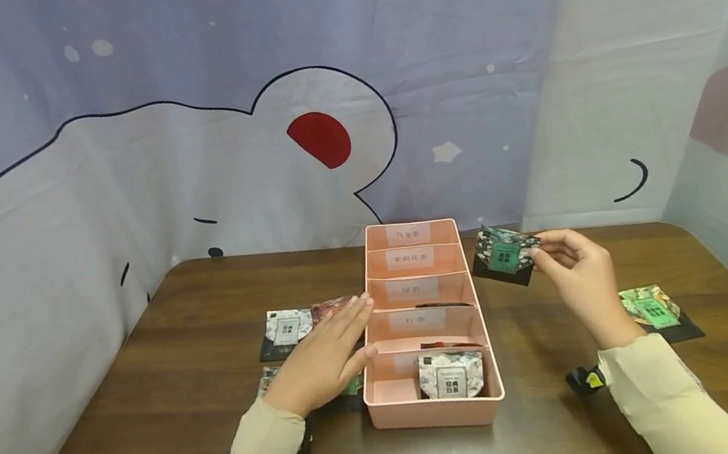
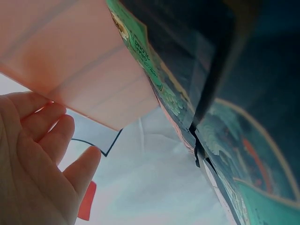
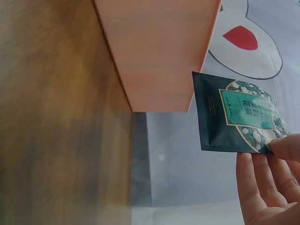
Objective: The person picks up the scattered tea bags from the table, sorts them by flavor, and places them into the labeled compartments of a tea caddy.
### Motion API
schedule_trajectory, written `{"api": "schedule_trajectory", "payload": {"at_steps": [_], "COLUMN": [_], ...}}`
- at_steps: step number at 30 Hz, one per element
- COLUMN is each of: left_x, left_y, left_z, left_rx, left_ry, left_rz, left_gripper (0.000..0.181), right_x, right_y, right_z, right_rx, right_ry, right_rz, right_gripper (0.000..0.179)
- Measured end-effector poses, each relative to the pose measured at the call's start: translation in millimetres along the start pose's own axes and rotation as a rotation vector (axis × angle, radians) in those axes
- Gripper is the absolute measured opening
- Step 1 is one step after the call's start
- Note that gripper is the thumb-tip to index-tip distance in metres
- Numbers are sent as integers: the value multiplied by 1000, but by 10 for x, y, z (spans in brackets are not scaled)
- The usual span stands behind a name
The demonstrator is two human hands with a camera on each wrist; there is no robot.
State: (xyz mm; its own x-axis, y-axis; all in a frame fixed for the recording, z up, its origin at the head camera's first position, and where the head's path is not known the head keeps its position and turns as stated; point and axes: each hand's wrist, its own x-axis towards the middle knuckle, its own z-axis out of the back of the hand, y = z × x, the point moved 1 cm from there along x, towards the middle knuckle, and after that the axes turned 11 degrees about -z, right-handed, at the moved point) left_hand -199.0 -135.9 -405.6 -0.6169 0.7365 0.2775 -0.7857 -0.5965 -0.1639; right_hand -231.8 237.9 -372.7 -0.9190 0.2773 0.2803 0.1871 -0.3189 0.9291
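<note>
Between thumb and fingers, my right hand (image 1: 584, 287) pinches a dark tea sachet (image 1: 504, 256) with a green label. It is held up just right of the pink divided box (image 1: 430, 416), near its back compartments. In the right wrist view the sachet (image 3: 239, 115) is in the air, apart from the box wall. My left hand (image 1: 320, 357) lies along the box's left rim, fingers straight, holding nothing. A white-patterned sachet (image 1: 452, 376) stands in the front compartment. Edges of other sachets show in the two compartments behind it.
Several sachets lie left of the box, among them a white-patterned one (image 1: 287, 329), partly hidden by my left hand. A green-labelled sachet (image 1: 659, 311) lies on the wooden table (image 1: 547, 436) at right. A patterned curtain (image 1: 220, 178) hangs behind the table.
</note>
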Motion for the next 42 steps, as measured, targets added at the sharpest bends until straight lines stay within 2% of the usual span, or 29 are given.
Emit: {"api": "schedule_trajectory", "payload": {"at_steps": [4,9,16,25,29,34,42], "left_x": [4,4,4,-1,1,2,0], "left_y": [-5,-10,-4,-18,-17,-14,-20], "left_z": [2,8,2,22,21,17,23], "left_rx": [-4,-6,-8,-8,-10,-3,-11], "left_ry": [3,6,-1,15,14,4,-5], "left_rz": [3,8,3,6,7,0,-4], "left_gripper": [65,65,64,65,65,65,65], "right_x": [32,83,136,151,170,187,135], "right_y": [73,186,253,300,293,221,157], "right_z": [-43,-125,-318,-517,-562,-643,-699], "right_rx": [11,47,78,39,13,-77,-164], "right_ry": [-16,-32,41,135,149,145,169], "right_rz": [11,67,108,143,159,183,177], "right_gripper": [21,17,16,17,15,12,10]}}
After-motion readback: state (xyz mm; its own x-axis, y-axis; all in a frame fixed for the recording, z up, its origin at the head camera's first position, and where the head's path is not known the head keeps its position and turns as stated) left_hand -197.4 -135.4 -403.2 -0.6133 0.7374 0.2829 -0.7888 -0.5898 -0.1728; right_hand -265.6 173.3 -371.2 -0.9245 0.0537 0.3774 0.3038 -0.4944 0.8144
